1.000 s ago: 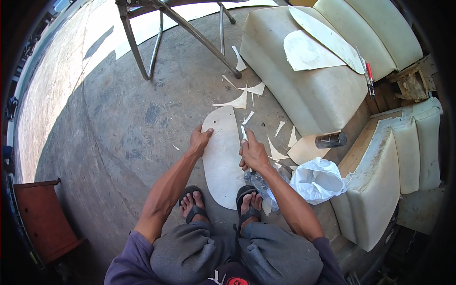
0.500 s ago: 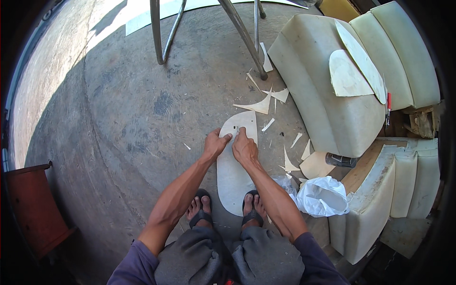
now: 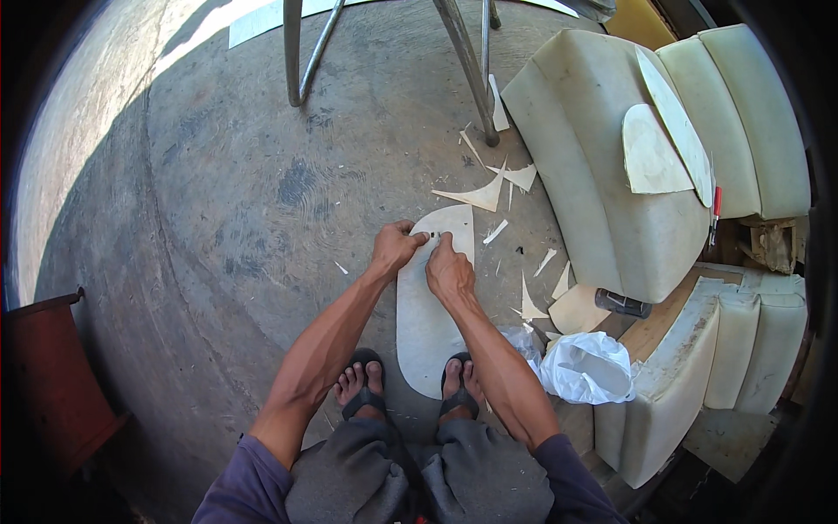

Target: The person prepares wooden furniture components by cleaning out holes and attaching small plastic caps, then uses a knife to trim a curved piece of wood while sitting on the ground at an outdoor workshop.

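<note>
A long pale flat panel (image 3: 428, 323) with rounded ends lies on the floor between my feet, with a small dark spot or hole (image 3: 432, 234) near its far end. At the panel's left edge, my left hand (image 3: 398, 248) is closed, its thumb over the top and pointing at the dark spot. My right hand (image 3: 450, 269) is curled over the panel just right of that spot, fingers pinched together. Whatever sits in this pinch is too small or hidden to name. Both hands are close together, with the spot between them.
Curved pale offcuts (image 3: 478, 194) and slivers lie beyond and right of the panel. A white plastic bag (image 3: 589, 367) stands at my right, near cream upholstered seat pieces (image 3: 602, 166) bearing two more cut panels (image 3: 655, 153). Metal legs (image 3: 467, 65) stand ahead; a red metal object (image 3: 52, 375) is left.
My left hand has shifted slightly away from me, bringing its thumb beside the dark spot. My right hand stays almost in place. The whole view has shifted a little.
</note>
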A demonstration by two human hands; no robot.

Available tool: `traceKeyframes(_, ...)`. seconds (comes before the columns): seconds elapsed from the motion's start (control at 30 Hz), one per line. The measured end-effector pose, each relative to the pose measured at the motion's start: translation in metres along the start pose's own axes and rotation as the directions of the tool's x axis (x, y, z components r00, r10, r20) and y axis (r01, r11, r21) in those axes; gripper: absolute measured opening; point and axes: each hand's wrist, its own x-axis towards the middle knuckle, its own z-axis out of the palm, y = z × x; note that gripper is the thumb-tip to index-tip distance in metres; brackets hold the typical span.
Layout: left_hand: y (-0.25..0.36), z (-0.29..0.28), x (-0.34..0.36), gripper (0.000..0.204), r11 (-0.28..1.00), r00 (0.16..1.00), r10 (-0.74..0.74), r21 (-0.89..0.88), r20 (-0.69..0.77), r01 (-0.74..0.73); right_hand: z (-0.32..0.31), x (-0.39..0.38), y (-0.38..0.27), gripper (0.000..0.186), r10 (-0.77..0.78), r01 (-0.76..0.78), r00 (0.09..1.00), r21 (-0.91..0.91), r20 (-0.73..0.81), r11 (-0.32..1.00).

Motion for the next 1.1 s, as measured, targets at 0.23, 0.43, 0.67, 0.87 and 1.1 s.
traceKeyframes(0.23, 0.002, 0.001, -0.003, 0.032, 1.000, 0.999, 0.018, 0.009, -0.028, -0.018, -0.001, 0.010, 0.000, 0.035, -0.023, 0.026, 0.998, -0.056, 0.055, 0.998)
traceKeyframes(0.43, -0.003, 0.007, 0.000, 0.031, 1.000, 0.996, 0.030, 0.000, -0.080, -0.030, -0.010, 0.017, -0.004, 0.037, 0.021, -0.006, 0.990, -0.106, 0.137, 0.994)
traceKeyframes(0.67, 0.000, 0.008, -0.001, 0.032, 0.996, 0.996, 0.034, 0.084, -0.085, -0.026, -0.020, 0.018, -0.010, 0.040, 0.081, -0.057, 0.972, -0.112, 0.220, 0.992)
traceKeyframes(0.87, -0.005, 0.004, 0.003, 0.044, 0.999, 1.000, -0.027, -0.041, 0.009, 0.028, 0.002, -0.023, 0.054, 0.034, -0.007, 0.042, 0.982, 0.188, -0.186, 0.981)
traceKeyframes(1.1, 0.037, -0.006, -0.009, 0.038, 0.967, 0.970, -0.124, -0.192, 0.207, 0.165, -0.055, -0.025, 0.147, 0.029, 0.215, -0.299, 0.933, -0.293, -0.288, 0.908)
